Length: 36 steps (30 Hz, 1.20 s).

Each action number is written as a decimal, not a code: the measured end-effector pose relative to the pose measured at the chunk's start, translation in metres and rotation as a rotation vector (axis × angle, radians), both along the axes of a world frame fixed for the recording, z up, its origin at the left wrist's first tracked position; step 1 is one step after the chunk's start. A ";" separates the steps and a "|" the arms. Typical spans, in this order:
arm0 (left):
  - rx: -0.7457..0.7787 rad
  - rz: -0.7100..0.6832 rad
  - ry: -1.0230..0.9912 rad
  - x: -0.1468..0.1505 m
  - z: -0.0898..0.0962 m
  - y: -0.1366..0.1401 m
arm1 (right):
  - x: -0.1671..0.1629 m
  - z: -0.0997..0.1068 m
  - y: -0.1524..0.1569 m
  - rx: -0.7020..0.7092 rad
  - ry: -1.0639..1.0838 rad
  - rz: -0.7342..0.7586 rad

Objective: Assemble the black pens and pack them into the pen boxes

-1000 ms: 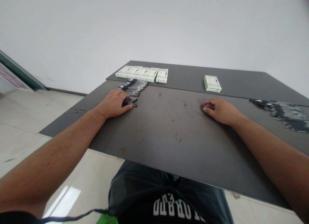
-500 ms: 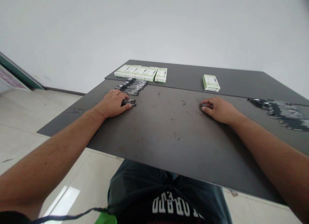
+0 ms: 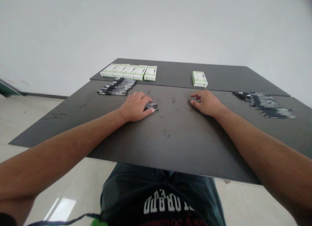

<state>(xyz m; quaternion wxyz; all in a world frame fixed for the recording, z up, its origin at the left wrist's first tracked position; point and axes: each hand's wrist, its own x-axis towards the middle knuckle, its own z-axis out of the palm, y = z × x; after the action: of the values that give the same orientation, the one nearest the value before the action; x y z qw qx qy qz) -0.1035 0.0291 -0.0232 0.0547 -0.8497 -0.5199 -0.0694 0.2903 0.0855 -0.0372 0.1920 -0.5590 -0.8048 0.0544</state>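
My left hand (image 3: 136, 106) is closed over a few black-and-clear pens (image 3: 151, 106), whose ends stick out between thumb and fingers just above the table (image 3: 156, 138). Its palm hides the rest of them. Behind it, to the left, a slanting row of similar pens (image 3: 117, 86) lies on the table. My right hand (image 3: 204, 102) rests on the table to the right with fingers loosely curved, thumb and index apart, and nothing visible between them. A second spread of pens (image 3: 265, 105) lies farther right.
Several white-and-green boxes (image 3: 128, 72) with a pen picture stand side by side at the back left. One more such box (image 3: 199, 79) sits behind my right hand. A seam crosses the table, and its front edge lies close to my lap.
My left hand has slid rightward with the pens, away from the left row and toward the middle. My right hand keeps its curved pose; the camera view has turned a little right.
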 end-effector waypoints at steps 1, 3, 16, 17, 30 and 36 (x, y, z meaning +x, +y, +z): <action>0.005 -0.015 -0.006 0.017 -0.001 0.003 | 0.001 0.000 0.001 0.008 0.018 0.003; 0.014 -0.042 -0.021 0.051 -0.003 0.010 | 0.004 -0.001 0.002 0.027 0.057 0.003; -0.026 -0.174 -0.038 0.140 0.003 0.033 | 0.012 0.001 0.011 0.069 0.195 -0.078; -0.040 -0.196 -0.021 0.135 0.003 0.032 | 0.012 0.001 0.011 0.067 0.192 -0.073; -0.070 -0.265 -0.049 0.123 -0.004 0.033 | 0.013 -0.001 0.009 0.093 0.164 -0.050; -0.051 -0.237 -0.092 0.117 0.000 0.042 | 0.013 0.000 0.008 0.084 0.159 -0.046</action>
<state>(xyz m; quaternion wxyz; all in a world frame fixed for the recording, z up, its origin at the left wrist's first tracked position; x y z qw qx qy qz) 0.0136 0.0707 -0.0235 0.0005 -0.9022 -0.4194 -0.1013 0.3035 0.0935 -0.0370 0.2800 -0.5627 -0.7755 0.0604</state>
